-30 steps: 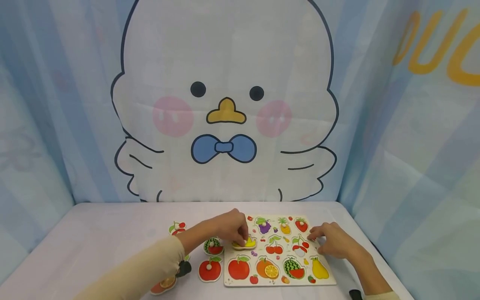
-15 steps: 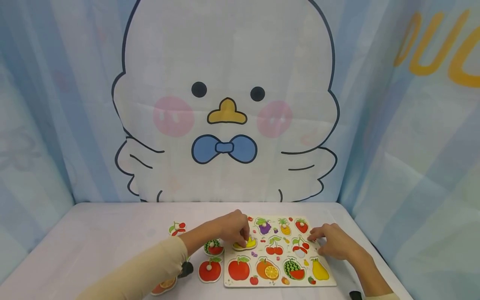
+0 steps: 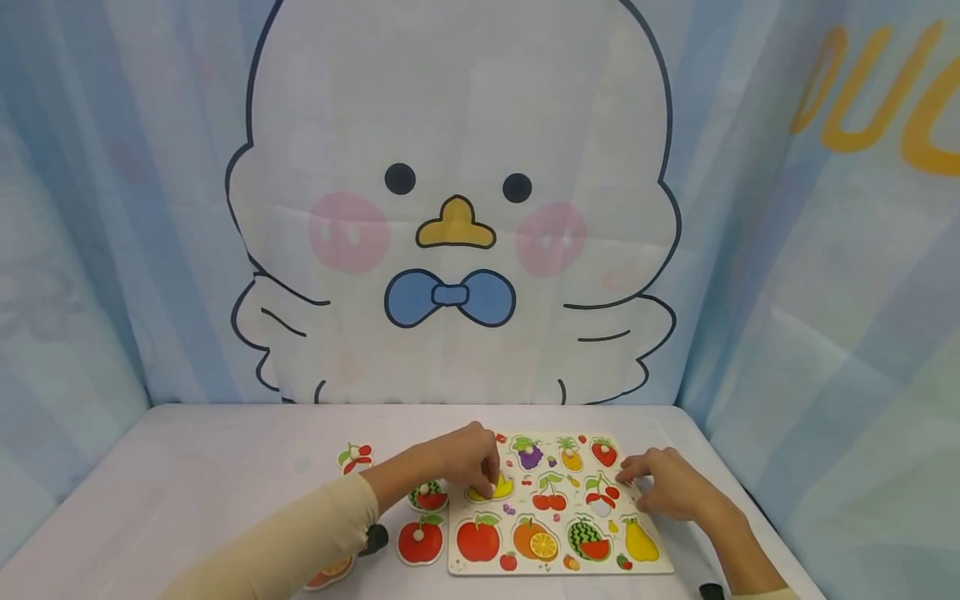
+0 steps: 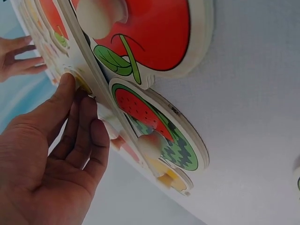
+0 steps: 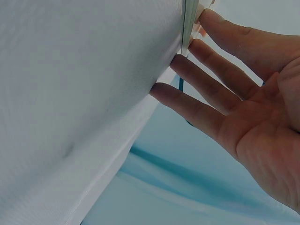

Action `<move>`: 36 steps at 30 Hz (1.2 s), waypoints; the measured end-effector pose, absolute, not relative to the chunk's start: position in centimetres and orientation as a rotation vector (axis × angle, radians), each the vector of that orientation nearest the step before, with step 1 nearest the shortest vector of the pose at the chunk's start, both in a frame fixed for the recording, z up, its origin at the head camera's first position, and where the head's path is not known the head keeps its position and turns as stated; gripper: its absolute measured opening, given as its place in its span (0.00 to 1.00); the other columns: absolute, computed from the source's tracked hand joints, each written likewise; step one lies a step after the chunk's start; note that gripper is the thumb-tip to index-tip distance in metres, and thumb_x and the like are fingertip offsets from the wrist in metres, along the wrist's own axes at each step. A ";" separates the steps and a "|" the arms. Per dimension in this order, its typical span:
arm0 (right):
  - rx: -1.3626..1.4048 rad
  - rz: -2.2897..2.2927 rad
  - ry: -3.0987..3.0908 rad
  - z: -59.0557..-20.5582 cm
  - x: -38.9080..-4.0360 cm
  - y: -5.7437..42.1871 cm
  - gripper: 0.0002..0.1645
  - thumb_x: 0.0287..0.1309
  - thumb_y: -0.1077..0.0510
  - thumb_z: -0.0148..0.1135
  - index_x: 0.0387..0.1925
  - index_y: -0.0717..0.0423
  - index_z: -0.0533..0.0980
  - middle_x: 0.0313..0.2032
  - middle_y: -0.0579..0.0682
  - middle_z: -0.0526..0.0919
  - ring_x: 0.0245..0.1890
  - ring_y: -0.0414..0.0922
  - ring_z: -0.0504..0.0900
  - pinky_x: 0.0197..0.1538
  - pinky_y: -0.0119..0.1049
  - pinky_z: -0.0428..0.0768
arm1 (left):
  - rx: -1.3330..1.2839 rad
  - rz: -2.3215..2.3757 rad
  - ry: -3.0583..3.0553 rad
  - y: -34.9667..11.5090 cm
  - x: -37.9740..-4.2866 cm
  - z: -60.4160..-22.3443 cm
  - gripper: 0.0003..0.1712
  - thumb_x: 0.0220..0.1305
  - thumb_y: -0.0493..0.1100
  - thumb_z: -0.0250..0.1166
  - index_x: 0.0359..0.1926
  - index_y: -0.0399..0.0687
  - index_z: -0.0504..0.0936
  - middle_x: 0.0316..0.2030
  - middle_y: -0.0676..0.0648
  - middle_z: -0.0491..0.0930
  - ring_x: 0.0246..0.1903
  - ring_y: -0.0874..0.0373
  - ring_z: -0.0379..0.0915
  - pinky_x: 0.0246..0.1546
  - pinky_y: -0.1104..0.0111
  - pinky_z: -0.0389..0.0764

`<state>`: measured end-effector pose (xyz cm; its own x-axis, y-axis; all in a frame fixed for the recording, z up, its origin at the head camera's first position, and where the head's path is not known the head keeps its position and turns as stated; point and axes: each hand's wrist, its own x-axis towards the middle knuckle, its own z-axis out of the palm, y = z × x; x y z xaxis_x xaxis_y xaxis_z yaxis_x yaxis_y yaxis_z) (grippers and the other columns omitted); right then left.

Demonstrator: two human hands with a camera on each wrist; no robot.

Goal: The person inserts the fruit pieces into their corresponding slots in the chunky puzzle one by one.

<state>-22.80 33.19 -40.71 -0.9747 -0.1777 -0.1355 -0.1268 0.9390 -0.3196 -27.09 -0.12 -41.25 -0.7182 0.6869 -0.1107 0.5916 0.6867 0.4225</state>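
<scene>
Lower centre of the head view: the left hand has edged right and down; the banana sits flatter on the board.

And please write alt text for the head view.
A person's left hand pinches a banana piece on a puzzle board; the right hand rests at its right edge. Fruit pieces lie left of it; behind is a cartoon bird.

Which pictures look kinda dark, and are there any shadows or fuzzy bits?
Head view: brightest, with the puzzle board evenly lit; left wrist view: dimmer, the watermelon piece fairly clear but the right hand beyond it softer; right wrist view: also dim, with a soft grey shadow on the white cloth near the fingertips.
</scene>
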 end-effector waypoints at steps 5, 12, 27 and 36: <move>-0.229 -0.475 2.936 -40.7 -22.7 33.1 0.21 0.39 0.64 0.76 0.39 0.45 0.85 0.51 0.48 0.81 0.52 0.53 0.69 0.55 0.58 0.70 | 0.999 0.527 2.634 -0.3 -26.9 -41.0 0.03 0.52 0.45 0.74 0.26 0.56 0.87 0.23 0.62 0.78 0.25 0.67 0.73 0.30 0.78 0.76; -0.238 -0.471 2.935 -40.7 -22.8 33.0 0.21 0.38 0.63 0.76 0.40 0.45 0.85 0.51 0.49 0.82 0.54 0.54 0.69 0.56 0.59 0.69 | 1.042 0.505 2.579 -1.1 -27.1 -40.7 0.06 0.51 0.46 0.75 0.33 0.58 0.89 0.24 0.62 0.79 0.26 0.68 0.72 0.30 0.78 0.76; -0.222 -0.444 2.943 -40.4 -22.5 32.8 0.21 0.40 0.62 0.76 0.41 0.44 0.85 0.51 0.49 0.81 0.53 0.53 0.69 0.55 0.59 0.70 | 1.079 0.585 2.507 -3.6 -27.3 -39.5 0.16 0.55 0.42 0.72 0.47 0.59 0.86 0.28 0.61 0.80 0.30 0.66 0.74 0.31 0.76 0.78; -0.214 -0.454 2.929 -40.6 -22.7 32.9 0.21 0.40 0.63 0.76 0.40 0.45 0.85 0.51 0.49 0.81 0.53 0.54 0.69 0.55 0.58 0.70 | 1.019 0.638 2.547 -6.3 -28.1 -39.3 0.13 0.58 0.43 0.70 0.45 0.57 0.87 0.29 0.61 0.80 0.30 0.63 0.74 0.32 0.74 0.78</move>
<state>-22.66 32.95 -40.65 -0.9753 -0.1666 -0.1451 -0.1149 0.9433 -0.3113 -28.13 -6.32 -39.28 -0.6929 0.7093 -0.1294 0.5647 0.6455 0.5143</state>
